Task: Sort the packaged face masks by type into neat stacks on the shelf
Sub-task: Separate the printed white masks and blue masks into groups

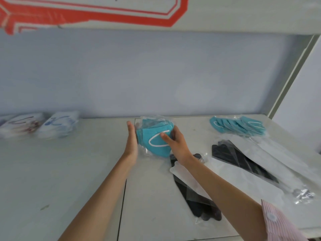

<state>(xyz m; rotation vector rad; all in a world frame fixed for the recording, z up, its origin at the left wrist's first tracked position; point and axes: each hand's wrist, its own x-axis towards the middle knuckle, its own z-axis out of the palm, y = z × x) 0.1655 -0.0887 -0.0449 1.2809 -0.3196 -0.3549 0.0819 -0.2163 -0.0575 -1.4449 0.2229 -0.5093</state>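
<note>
Teal mask stack (157,136) between hands, black packs (243,159) beside, white packs (57,124) far left

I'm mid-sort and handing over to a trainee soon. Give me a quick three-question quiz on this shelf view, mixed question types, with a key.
1. True or false: the teal mask bundle is lying flat on the shelf, untouched.
2. Multiple choice: the left hand is A) flat against the bundle's left side, B) curled round a black pack, C) resting on the far-left white stacks.
3. Fill in: a second group of teal masks lies at the back ____ of the shelf.

Key: 1 false, both hands hold it, with the right hand in a grip on its right edge. 2 A. 3 right.
</note>
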